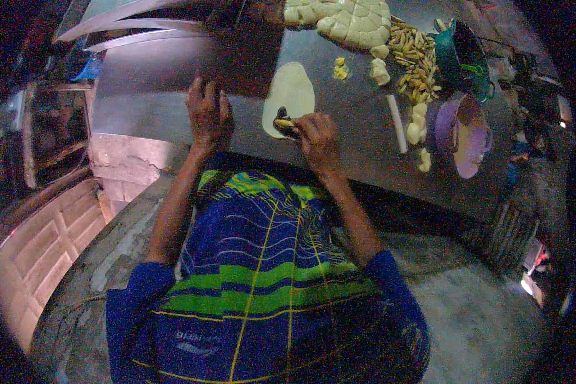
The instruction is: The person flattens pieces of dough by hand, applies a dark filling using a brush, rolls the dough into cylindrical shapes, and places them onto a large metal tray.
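Note:
A thin oval sheet of pale dough (292, 89) lies flat on the metal worktop in front of me. Over its near end, my right hand (319, 139) pinches a yellow-brown strip (287, 123), which looks like a slice of banana. Dark brown filling (281, 113) shows beside the strip on the dough. My left hand (209, 116) rests on the worktop left of the dough, its fingers stretched out and holding nothing. Farther off sits a dough slab (358, 24) scored into pieces, with a small yellow lump (340, 68) nearer me.
Many similar strips (416, 61) are heaped to the right. Dough lumps (416, 125) and a white rod (397, 123) lie near a purple bucket (440, 131) and a dark green basket (451, 54). Curved metal sheets (147, 25) project at the far left. The worktop's front edge runs before my body.

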`<action>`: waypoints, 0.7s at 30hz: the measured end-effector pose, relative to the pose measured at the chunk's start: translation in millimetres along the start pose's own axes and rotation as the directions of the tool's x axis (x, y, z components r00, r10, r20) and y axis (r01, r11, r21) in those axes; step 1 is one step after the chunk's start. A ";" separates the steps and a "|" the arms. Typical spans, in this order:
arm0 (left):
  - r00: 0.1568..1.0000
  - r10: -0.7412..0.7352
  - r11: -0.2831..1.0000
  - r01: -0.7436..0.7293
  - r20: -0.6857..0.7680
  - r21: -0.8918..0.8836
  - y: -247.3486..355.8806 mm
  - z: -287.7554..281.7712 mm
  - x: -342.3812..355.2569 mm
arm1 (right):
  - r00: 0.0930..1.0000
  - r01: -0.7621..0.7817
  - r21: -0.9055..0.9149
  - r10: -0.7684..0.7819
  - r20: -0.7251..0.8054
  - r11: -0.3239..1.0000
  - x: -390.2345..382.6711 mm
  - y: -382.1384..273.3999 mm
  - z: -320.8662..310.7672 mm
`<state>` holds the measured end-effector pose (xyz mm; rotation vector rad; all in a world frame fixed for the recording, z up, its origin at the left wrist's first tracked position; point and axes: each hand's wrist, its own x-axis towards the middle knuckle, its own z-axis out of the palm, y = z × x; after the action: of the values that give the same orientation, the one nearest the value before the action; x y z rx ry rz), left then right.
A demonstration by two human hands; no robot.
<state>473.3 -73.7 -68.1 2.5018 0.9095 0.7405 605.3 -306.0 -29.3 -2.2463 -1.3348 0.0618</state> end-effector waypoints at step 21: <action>0.803 0.553 0.824 -0.487 0.222 -0.290 30.7 17.6 -73.4 | 0.984 -0.023 -0.063 0.011 -0.179 0.998 -68.3 18.3 21.8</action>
<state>450.4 -148.2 -91.9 2.5752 0.0069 0.5509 578.6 -360.6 -71.4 -2.2577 -1.2385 -0.1754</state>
